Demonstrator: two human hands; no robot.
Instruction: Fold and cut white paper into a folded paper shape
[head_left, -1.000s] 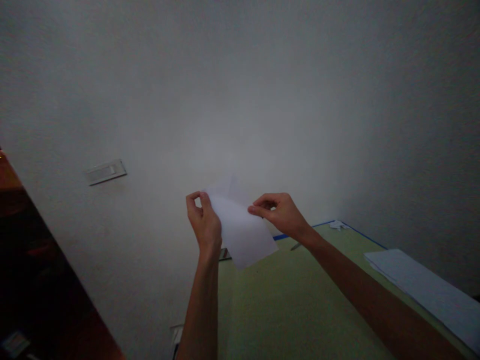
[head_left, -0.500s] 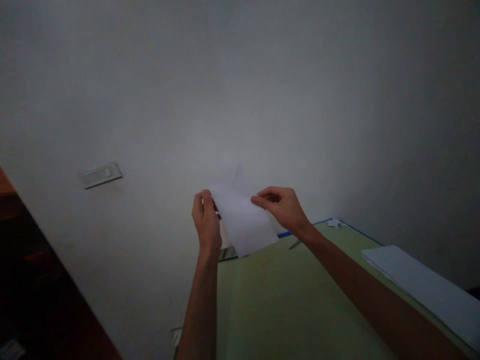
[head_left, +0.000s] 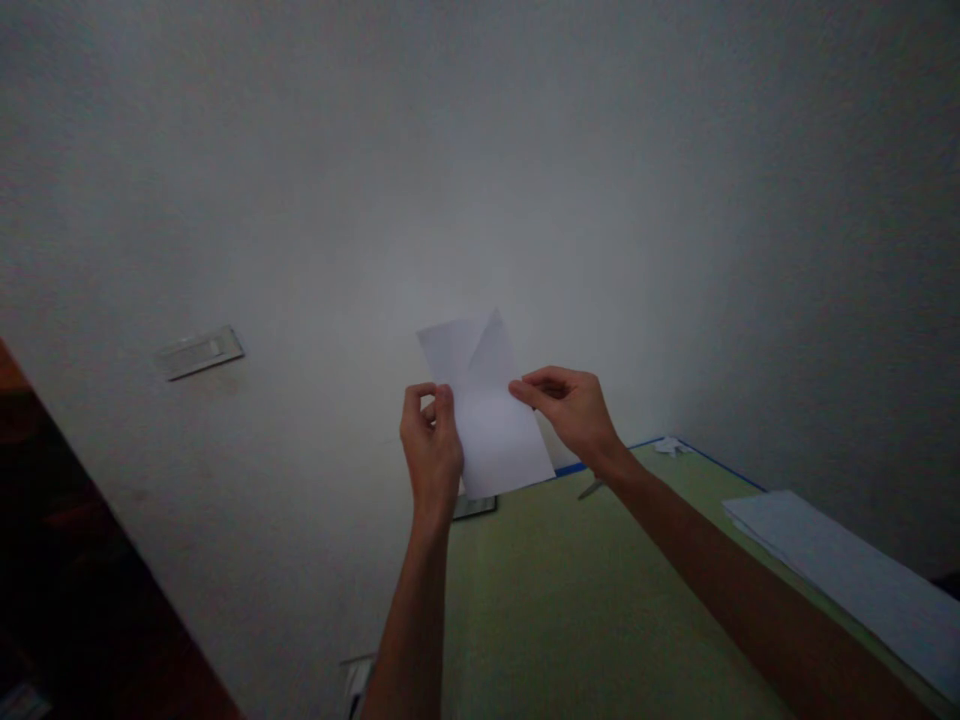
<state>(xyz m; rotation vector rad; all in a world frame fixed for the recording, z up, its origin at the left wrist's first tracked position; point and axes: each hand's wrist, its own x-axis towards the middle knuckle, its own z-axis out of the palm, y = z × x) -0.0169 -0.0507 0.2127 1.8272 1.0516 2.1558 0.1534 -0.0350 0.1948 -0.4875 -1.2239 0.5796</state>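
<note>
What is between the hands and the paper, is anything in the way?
Nothing is. The left hand pinches the left edge of the white paper and the right hand pinches its right edge, so both touch it directly. The paper is held up in the air in front of the wall, above the green table.

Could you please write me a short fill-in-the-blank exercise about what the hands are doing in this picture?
1. Both hands hold a sheet of white ____ up in front of the wall.
2. The left hand pinches the sheet's ____ edge.
3. Below the right hand lies a table with a ____ top.
4. The stack of white sheets lies at the table's ____ side.

Missing words: paper; left; green; right
</note>
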